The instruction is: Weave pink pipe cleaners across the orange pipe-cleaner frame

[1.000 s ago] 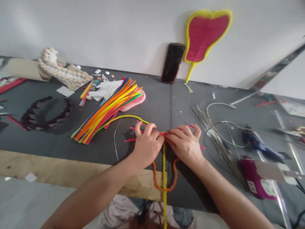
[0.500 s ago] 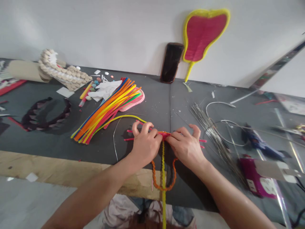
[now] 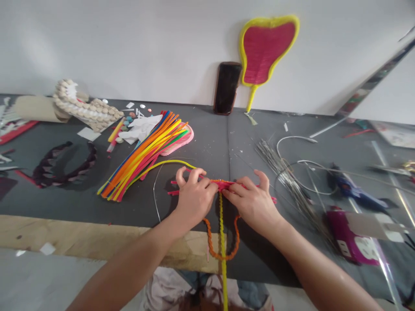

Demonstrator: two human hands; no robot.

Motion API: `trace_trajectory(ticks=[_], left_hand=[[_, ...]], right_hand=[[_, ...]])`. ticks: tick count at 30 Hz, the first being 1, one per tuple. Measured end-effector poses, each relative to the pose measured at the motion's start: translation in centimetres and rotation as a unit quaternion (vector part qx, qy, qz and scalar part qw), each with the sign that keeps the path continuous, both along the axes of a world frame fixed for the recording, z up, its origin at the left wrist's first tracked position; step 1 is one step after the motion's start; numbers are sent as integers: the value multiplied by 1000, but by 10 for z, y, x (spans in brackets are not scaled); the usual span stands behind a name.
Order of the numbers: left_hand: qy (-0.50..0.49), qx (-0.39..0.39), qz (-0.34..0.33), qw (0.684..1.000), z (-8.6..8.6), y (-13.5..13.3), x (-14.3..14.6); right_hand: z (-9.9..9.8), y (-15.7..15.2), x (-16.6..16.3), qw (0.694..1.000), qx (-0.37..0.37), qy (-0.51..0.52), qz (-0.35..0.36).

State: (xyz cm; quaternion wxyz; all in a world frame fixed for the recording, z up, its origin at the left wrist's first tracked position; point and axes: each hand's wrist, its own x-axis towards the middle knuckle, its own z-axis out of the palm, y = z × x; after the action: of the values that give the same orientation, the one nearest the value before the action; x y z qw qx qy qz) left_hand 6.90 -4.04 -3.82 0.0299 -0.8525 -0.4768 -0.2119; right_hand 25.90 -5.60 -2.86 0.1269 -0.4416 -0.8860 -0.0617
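Jointly left hand point(image 3: 194, 196), right hand point(image 3: 254, 203) pinch one pink bundle point(image 3: 223, 185).

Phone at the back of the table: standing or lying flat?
Standing. The phone leans against the wall, its bottom edge on the table; screen dark.

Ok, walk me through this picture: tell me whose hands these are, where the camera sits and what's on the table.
No machine: one person's bare hands, filmed by a head-worn camera looking down. The left hand and right hand pinch pink pipe cleaners, where a twisted yellow strand and orange loop join. On the dark mat lie a bundle of coloured pipe cleaners, thin metal wires and a blue glue gun; a phone leans on the wall.
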Motion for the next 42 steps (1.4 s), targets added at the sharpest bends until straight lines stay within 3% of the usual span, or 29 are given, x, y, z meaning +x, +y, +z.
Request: trace_trajectory(ticks=[7, 12, 17, 21, 24, 29, 34, 42], left_hand=[[79, 60, -26, 995, 17, -23, -5], [150, 25, -27, 988, 18, -34, -1], [136, 12, -5, 991, 18, -29, 0], [94, 98, 45, 990, 24, -28, -1], [39, 132, 35, 990, 29, -31, -2], [-2, 9, -65, 998, 21, -29, -5], [58, -25, -86, 994, 8, -24, -3], [148, -90, -78, 982, 12, -24, 8]], right_hand=[[-3, 0, -3, 1000, 12, -1, -6], [-5, 0, -3, 1000, 17, 13, -9], [-4, -1, -1, 1000, 15, 21, -9], [-7, 2, 1, 998, 18, 39, -33], [-9, 6, 0, 997, 19, 48, -49], [-9, 10, -1, 998, 26, 50, -38], [-10, 10, -1, 997, 27, 56, -43], [-12, 9, -1, 997, 1, 57, -46]])
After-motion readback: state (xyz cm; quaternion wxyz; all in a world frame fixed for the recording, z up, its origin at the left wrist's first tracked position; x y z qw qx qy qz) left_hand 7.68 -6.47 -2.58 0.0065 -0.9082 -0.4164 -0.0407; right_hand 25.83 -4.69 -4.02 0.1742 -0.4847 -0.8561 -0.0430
